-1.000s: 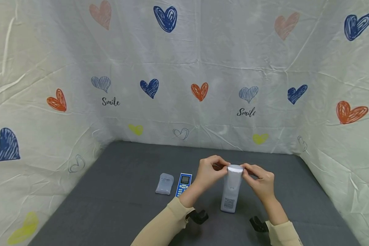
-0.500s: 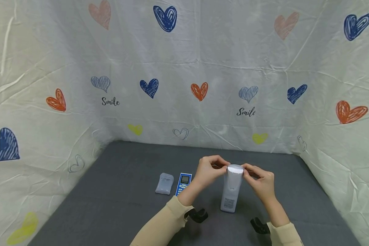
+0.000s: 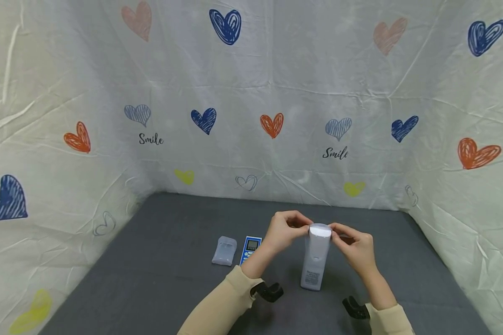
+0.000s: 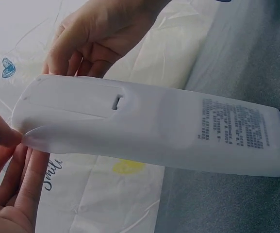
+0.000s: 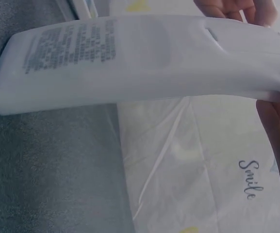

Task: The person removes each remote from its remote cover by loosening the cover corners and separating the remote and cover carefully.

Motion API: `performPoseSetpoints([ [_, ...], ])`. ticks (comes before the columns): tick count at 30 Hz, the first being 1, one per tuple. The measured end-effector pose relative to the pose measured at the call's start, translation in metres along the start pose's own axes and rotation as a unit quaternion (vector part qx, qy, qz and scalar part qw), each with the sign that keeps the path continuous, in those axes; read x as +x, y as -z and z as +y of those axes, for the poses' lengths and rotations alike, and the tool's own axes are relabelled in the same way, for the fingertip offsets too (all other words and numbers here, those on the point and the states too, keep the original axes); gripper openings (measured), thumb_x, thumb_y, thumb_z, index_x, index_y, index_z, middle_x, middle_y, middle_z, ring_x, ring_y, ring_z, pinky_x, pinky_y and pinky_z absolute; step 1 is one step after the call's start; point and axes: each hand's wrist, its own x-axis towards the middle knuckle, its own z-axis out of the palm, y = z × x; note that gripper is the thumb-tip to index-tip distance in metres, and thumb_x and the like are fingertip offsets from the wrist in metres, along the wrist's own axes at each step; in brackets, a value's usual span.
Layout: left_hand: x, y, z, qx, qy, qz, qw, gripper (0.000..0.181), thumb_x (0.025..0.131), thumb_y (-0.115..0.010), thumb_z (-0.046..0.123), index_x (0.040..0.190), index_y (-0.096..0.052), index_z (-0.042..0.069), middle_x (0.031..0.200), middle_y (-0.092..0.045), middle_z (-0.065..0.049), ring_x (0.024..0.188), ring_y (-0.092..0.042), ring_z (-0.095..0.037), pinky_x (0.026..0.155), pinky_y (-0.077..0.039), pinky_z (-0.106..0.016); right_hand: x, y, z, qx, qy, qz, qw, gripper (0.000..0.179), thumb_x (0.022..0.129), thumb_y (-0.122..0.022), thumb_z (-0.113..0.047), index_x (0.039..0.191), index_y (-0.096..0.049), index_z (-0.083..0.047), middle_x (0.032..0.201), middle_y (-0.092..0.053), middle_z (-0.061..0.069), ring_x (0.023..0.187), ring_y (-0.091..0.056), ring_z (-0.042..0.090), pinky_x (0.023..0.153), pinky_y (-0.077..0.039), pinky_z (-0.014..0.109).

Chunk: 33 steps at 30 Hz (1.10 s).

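A white remote control [image 3: 315,260] stands on its lower end, its back with the battery door and printed label facing me. My left hand [image 3: 282,232] pinches its top left corner between thumb and fingers. At the top right corner my right hand [image 3: 355,246] pinches it the same way. In the left wrist view a thin clear-looking fold shows at the corner by my left fingertips [image 4: 13,138]; whether a sleeve covers the whole remote, I cannot tell. The right wrist view shows the lower end touching the dark cloth, and my right fingers [image 5: 275,119] at the upper end.
Left of my left arm lies a blue remote control [image 3: 249,249] with a small screen, partly hidden by the forearm. Beside it is a translucent, flat cover or pouch [image 3: 224,250]. A grey cloth covers the table [image 3: 172,260]; white curtains [image 3: 272,70] with hearts surround it.
The left wrist has shifted very slightly and the gap between its thumb and finger looks a little narrower. The white remote control stands in the same spot, pinched by both hands.
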Motion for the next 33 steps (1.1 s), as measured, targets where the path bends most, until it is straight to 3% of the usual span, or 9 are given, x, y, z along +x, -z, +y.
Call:
performPoseSetpoints([
  [6,0.004,-0.004,-0.03,-0.017,0.041,0.001,0.999,0.013,0.082,-0.073,0.007,0.095,-0.072,0.004,0.093,-0.07,-0.014,0.075,-0.062,-0.01,0.067,-0.053,-0.022,-0.008,-0.004,-0.001,0.001,-0.052,-0.027,0.9983,0.021,0.075,-0.067,0.017,0.093,-0.07,0.009,0.084,-0.071,0.019,0.076,-0.064,-0.003,0.059,-0.053,0.015],
  [15,-0.005,-0.008,-0.04,-0.007,0.053,0.012,0.9985,0.013,0.081,-0.072,0.006,0.095,-0.071,0.006,0.091,-0.069,-0.009,0.076,-0.062,-0.009,0.067,-0.054,-0.024,-0.016,-0.005,0.003,0.048,-0.12,-0.042,0.9908,0.02,0.078,-0.067,0.013,0.097,-0.069,0.008,0.088,-0.065,-0.018,0.077,-0.063,-0.003,0.061,-0.054,0.018],
  [18,-0.007,-0.009,-0.042,-0.012,0.059,0.009,0.9981,0.014,0.081,-0.071,0.004,0.095,-0.07,0.005,0.091,-0.069,-0.009,0.076,-0.062,-0.01,0.067,-0.054,-0.024,-0.02,-0.005,0.015,0.059,-0.137,-0.06,0.987,0.022,0.08,-0.066,0.011,0.102,-0.067,0.006,0.093,-0.066,-0.014,0.08,-0.062,-0.002,0.064,-0.055,0.019],
  [21,-0.009,-0.01,-0.044,-0.021,0.066,0.009,0.9975,0.015,0.081,-0.07,0.002,0.096,-0.07,0.005,0.091,-0.069,-0.01,0.075,-0.062,-0.01,0.067,-0.053,-0.023,-0.025,-0.004,0.026,0.056,-0.167,-0.084,0.9807,0.025,0.085,-0.065,0.004,0.11,-0.066,0.002,0.097,-0.069,0.001,0.081,-0.062,0.0,0.065,-0.056,0.024],
  [25,-0.01,-0.012,-0.046,-0.038,0.078,0.01,0.9962,0.017,0.08,-0.069,-0.001,0.097,-0.069,0.001,0.092,-0.068,-0.015,0.073,-0.061,-0.009,0.065,-0.055,-0.025,-0.03,-0.004,0.032,0.049,-0.242,-0.114,0.9623,0.022,0.09,-0.063,-0.009,0.109,-0.066,0.002,0.095,-0.069,0.015,0.075,-0.064,0.002,0.062,-0.057,0.028],
  [28,-0.011,-0.012,-0.045,-0.056,0.09,0.005,0.9944,0.019,0.08,-0.068,-0.003,0.098,-0.068,-0.002,0.094,-0.067,-0.019,0.073,-0.061,-0.009,0.065,-0.057,-0.028,-0.031,-0.004,0.031,0.069,-0.284,-0.127,0.9478,0.024,0.092,-0.062,-0.014,0.103,-0.066,0.007,0.092,-0.068,0.016,0.072,-0.064,0.006,0.061,-0.057,0.029],
  [33,-0.016,-0.01,-0.03,-0.083,0.109,-0.006,0.9905,0.019,0.081,-0.066,-0.005,0.1,-0.066,-0.007,0.095,-0.066,-0.023,0.072,-0.062,-0.01,0.067,-0.058,-0.032,-0.031,0.0,0.029,0.108,-0.302,-0.132,0.9381,0.026,0.092,-0.061,-0.013,0.101,-0.065,0.011,0.087,-0.068,0.008,0.072,-0.065,0.01,0.061,-0.058,0.033],
])
